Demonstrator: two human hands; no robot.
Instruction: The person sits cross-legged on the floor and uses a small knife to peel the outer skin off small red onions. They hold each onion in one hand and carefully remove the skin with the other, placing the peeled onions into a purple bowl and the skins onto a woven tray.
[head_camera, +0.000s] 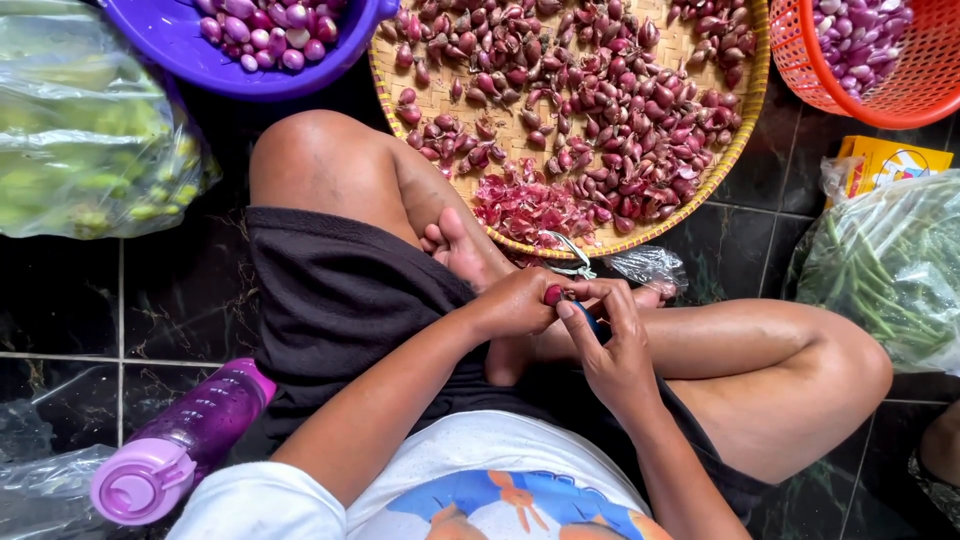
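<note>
Hands: left hand (515, 303) pinches a small red shallot (552, 294) between thumb and fingertips, closed on it; right hand (612, 345) is curled shut around a blue-handled blade (590, 320), mostly hidden, edge not visible.
Shallot position: held above the crossed legs, just off the near rim of the woven tray (735, 130), not resting on anything.
Tray: unpeeled shallots spread over most of it; a heap of peeled skins (525, 205) sits at its near edge.
Surroundings: purple bowl (180, 50) of peeled bulbs beyond the tray's left edge, orange basket (895, 100) at its right edge, purple bottle (180, 445) lying on the floor tiles by the left hip, clear plastic wrap (650, 265) by the foot.
Risk, cut: fingertips of both hands nearly touch around a very small bulb; a slip of the blade on slick skin would likely meet the left thumb.
Risk, drop: pinch covers little of the bulb; a twist could send it into the lap or onto the dark tiles.
Risk, mess: skins may fall off the tray's near edge onto the foot.
</note>
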